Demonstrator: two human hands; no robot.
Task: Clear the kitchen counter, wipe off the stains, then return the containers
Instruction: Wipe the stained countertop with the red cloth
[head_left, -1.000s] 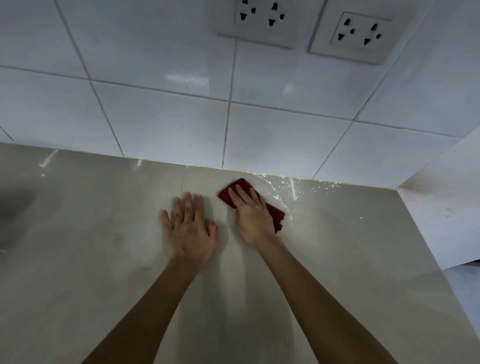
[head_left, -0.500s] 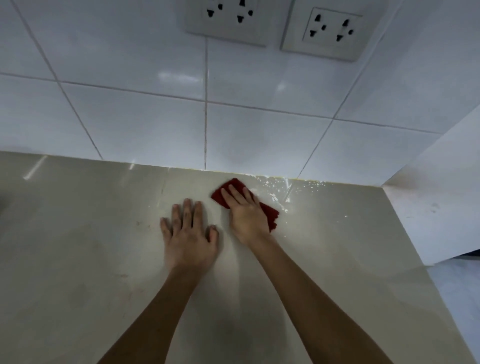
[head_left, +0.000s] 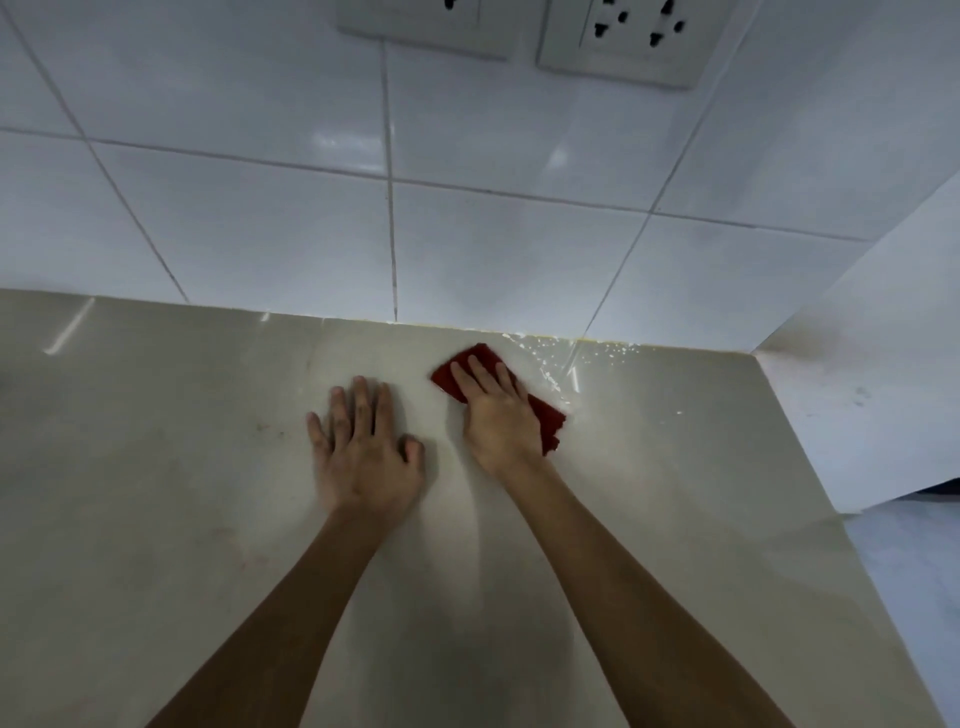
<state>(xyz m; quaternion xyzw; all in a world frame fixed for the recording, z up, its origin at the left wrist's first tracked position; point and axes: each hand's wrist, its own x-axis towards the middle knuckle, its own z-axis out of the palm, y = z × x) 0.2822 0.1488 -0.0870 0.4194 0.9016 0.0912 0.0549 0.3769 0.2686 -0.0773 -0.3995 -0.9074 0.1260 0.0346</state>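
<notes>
A dark red cloth (head_left: 545, 415) lies flat on the beige counter (head_left: 156, 467) near the back wall. My right hand (head_left: 498, 415) presses down on it with straight fingers, covering most of its middle. My left hand (head_left: 363, 452) rests flat on the bare counter just left of it, fingers spread. White specks and wet droplets (head_left: 550, 353) are scattered along the counter's back edge, right of the cloth. Faint reddish smudges (head_left: 265, 428) mark the counter left of my left hand. No containers are in view.
White wall tiles (head_left: 467, 208) rise behind the counter, with two power sockets (head_left: 628, 36) high up. A white side panel (head_left: 872, 405) closes off the counter's right end. The counter's right edge (head_left: 883, 597) drops to a pale floor.
The view has shifted left and down a little. My right hand with the cloth has stayed near the back edge, and my left hand stays flat beside it.
</notes>
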